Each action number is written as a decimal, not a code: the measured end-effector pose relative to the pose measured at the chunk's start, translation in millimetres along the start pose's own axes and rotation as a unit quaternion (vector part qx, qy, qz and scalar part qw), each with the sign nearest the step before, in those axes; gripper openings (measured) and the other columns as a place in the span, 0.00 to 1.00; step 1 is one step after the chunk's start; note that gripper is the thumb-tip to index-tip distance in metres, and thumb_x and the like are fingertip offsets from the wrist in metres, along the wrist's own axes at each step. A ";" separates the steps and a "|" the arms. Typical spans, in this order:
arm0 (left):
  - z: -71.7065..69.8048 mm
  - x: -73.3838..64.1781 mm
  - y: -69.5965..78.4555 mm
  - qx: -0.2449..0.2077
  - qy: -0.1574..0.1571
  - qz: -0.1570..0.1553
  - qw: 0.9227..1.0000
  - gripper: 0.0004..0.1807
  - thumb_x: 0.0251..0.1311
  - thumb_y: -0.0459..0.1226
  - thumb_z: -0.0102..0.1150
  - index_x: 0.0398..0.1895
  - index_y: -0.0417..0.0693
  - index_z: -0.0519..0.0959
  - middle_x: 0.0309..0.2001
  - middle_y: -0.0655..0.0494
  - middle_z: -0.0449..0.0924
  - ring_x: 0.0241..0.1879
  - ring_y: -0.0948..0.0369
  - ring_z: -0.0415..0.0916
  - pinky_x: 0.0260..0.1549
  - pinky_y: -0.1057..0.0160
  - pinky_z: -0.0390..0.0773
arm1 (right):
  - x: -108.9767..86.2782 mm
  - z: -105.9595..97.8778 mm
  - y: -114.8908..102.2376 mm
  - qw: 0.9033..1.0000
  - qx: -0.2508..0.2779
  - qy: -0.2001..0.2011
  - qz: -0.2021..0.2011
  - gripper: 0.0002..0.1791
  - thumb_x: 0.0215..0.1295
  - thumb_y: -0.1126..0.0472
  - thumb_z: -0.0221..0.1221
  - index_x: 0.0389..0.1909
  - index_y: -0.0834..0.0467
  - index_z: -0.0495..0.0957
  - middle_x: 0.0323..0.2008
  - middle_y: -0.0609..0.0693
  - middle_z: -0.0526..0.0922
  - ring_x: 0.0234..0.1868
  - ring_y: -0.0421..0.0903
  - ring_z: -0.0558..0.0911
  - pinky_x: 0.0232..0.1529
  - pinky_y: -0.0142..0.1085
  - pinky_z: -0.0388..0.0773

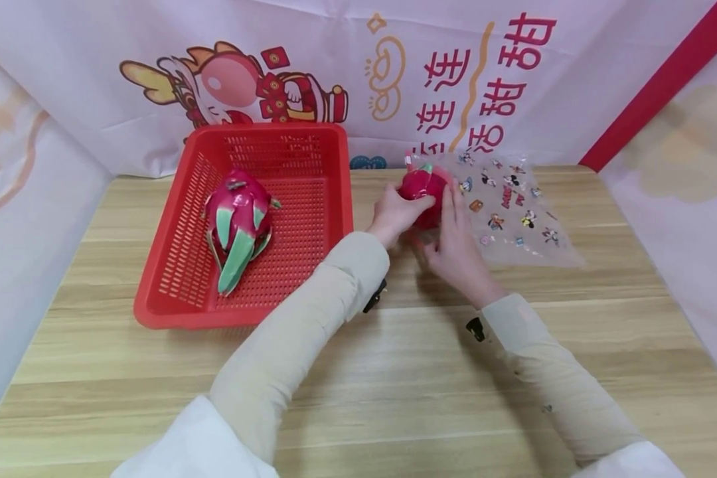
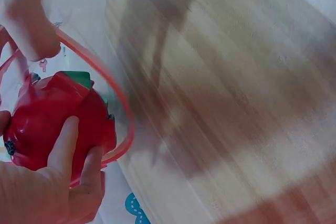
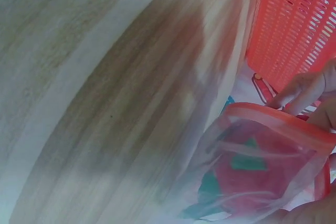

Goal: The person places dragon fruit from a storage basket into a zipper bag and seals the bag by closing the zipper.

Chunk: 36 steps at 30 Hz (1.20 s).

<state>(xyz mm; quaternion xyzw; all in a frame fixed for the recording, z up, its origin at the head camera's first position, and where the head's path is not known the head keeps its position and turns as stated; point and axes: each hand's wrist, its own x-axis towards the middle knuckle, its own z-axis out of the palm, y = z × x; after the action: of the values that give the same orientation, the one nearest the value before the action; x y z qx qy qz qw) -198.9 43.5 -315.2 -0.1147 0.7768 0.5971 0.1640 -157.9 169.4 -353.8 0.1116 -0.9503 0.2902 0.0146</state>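
Note:
A pinkish-red dragon fruit (image 1: 417,187) with green scales is partly inside the mouth of a clear plastic bag (image 1: 516,216) printed with small cartoon figures. My left hand (image 1: 394,214) grips the fruit, its fingers spread over the skin in the left wrist view. At the bag's red-edged opening (image 3: 268,113), my right hand (image 1: 457,249) holds the rim. Through the film in the right wrist view, the fruit's green tips (image 3: 249,158) show. Part of the fruit is hidden behind my fingers.
To the left stands a red perforated basket (image 1: 345,186) holding another dragon fruit (image 1: 241,209) with long green scales. The wooden table (image 1: 406,385) meets a printed white cloth (image 1: 382,143) at the back. My left forearm passes close to the basket's front right corner.

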 end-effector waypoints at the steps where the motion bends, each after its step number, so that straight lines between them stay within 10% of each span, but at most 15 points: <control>1: -0.3 0.0 0.5 0.001 0.000 -0.002 1.000 0.36 0.58 0.44 0.63 0.66 0.49 0.58 0.64 0.53 0.67 0.64 0.55 0.65 0.57 0.56 0.78 | -0.2 -0.5 -1.2 1.000 0.005 0.000 -0.004 0.58 0.56 0.70 0.59 0.75 0.53 0.26 0.77 0.49 0.25 0.78 0.54 0.37 0.69 0.55 0.60; 36: 5.5 -1.1 -1.8 0.005 -0.017 0.020 1.000 0.33 0.57 0.38 0.64 0.64 0.47 0.61 0.63 0.51 0.67 0.63 0.55 0.66 0.58 0.58 0.76 | 3.1 -5.6 -4.8 1.000 0.013 0.022 -0.010 0.57 0.54 0.73 0.57 0.75 0.55 0.28 0.77 0.51 0.28 0.78 0.54 0.39 0.71 0.53 0.57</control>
<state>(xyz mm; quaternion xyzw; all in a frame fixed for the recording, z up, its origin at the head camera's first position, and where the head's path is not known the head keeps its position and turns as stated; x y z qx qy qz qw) -196.7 48.3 -317.6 -0.0881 0.7788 0.5985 0.1659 -160.0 167.9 -346.3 0.1150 -0.9447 0.3049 0.0371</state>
